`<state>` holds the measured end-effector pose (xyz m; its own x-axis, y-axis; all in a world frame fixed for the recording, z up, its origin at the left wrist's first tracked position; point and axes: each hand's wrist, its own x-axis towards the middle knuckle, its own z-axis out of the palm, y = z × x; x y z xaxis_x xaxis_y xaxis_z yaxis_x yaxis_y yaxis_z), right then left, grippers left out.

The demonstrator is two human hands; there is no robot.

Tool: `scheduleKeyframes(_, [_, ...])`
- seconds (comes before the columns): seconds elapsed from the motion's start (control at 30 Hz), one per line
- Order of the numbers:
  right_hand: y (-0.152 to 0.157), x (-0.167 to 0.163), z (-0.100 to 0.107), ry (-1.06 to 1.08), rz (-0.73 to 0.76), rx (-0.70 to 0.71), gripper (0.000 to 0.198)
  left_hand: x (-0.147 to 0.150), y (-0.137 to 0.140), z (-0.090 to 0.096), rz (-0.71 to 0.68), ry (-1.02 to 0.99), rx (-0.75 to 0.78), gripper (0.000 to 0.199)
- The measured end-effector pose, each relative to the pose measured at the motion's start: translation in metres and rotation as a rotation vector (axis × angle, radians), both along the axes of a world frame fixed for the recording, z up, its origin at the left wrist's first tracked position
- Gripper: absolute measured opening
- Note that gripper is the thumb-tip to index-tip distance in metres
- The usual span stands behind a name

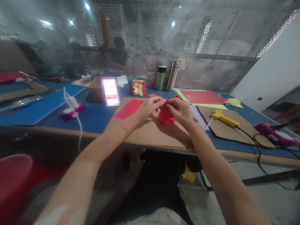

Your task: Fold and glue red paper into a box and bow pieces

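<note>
Pinching folded red sheet piece by its top in right hand's fingers; left hand's fingers at same edge, can't tell if gripping. Piece is over flat brown cardboard sheet, flat red rectangular sheet left of it. Yellow glue gun to the right; green bottle, silver metal flask behind. Blue-topped counter, perforated grey metal screen beyond, white wall right.

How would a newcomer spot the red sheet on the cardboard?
On the blue table, find the middle cardboard, at the near edge. Near its left edge, beside the left hand, lies the red sheet. It lies flat, unlike the folded piece in the right hand, and away from the red-topped stack.
</note>
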<state>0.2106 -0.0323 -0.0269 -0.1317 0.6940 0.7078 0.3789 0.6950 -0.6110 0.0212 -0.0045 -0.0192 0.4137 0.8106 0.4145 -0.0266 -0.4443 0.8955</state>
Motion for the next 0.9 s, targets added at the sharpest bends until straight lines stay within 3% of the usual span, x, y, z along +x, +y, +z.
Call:
scheduleKeyframes(0.6, [-0.017, -0.001, 0.013, -0.087, 0.027, -0.051, 0.035, -0.001, -0.006, 0.004, 0.041, 0.012, -0.028, 0.017])
scheduleKeyframes(0.9, [-0.011, -0.007, 0.006, 0.012, -0.003, 0.063, 0.034, -0.001, -0.012, 0.012, 0.082, 0.029, -0.033, 0.009])
